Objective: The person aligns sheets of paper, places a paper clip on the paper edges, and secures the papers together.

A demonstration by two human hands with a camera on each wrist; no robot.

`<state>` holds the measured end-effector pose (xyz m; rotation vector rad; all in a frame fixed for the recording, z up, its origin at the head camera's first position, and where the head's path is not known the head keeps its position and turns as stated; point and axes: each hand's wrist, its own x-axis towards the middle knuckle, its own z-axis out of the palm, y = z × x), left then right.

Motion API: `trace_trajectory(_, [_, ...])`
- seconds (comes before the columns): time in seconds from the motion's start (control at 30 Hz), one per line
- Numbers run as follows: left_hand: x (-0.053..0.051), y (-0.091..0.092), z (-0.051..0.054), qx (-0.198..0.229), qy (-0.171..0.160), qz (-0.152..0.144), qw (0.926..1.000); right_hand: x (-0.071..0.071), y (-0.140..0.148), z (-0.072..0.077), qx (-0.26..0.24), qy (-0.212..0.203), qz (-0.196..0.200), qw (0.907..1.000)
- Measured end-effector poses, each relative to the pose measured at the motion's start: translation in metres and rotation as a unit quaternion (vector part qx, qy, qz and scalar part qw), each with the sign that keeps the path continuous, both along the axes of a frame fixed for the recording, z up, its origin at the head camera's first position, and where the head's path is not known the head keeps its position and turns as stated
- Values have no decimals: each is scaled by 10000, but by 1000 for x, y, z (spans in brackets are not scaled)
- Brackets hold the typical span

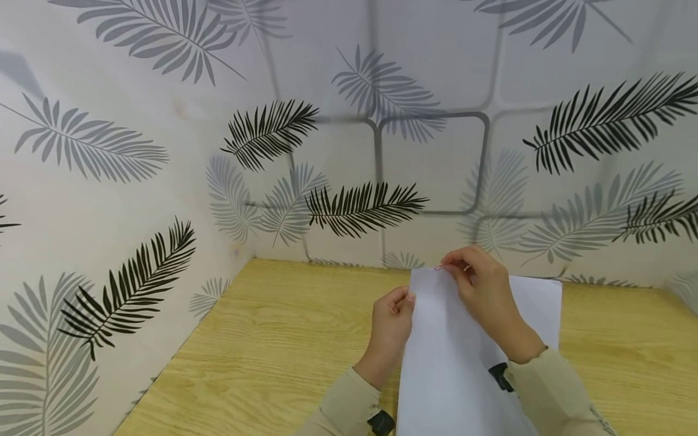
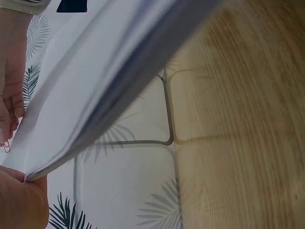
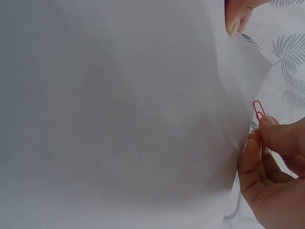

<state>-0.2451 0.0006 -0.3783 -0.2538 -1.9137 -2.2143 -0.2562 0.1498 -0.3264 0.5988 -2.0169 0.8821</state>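
Several white sheets of paper (image 1: 436,351) are held up off the table, their stacked edges showing in the left wrist view. My left hand (image 1: 391,324) pinches the sheets at their left edge, near the upper corner. At the top edge, my right hand (image 1: 488,297) pinches a red paper clip (image 3: 259,109) between thumb and fingers. In the right wrist view the clip's looped end lies at the paper's edge; whether it grips the sheets I cannot tell. Other right fingers (image 3: 250,164) are beside that same edge.
A wood-grain table (image 1: 262,339) lies beneath the hands. Behind it and to the left rise walls (image 1: 338,151) covered in a feather-leaf print. Each wrist carries a black strap piece (image 1: 380,422) over a beige sleeve.
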Motion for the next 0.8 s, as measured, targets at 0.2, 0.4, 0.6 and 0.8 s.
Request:
trace_trajectory(0.2, [2,0,1,-55,36,72,10000,2,2,3,228,-10,2,9997])
trace_trajectory(0.4, [-1,1,-2,-147,260,155,9994,5,3,6,467,-136,-139,9987])
trace_trajectory(0.6, [-1,1,-5,-347,321,148,9988,8,2,10,649,-370,-177,9970])
trace_trajectory(0.8, [-1,3,-6,-224,425,229,9986,11,1,11,675,-441,-134,9966])
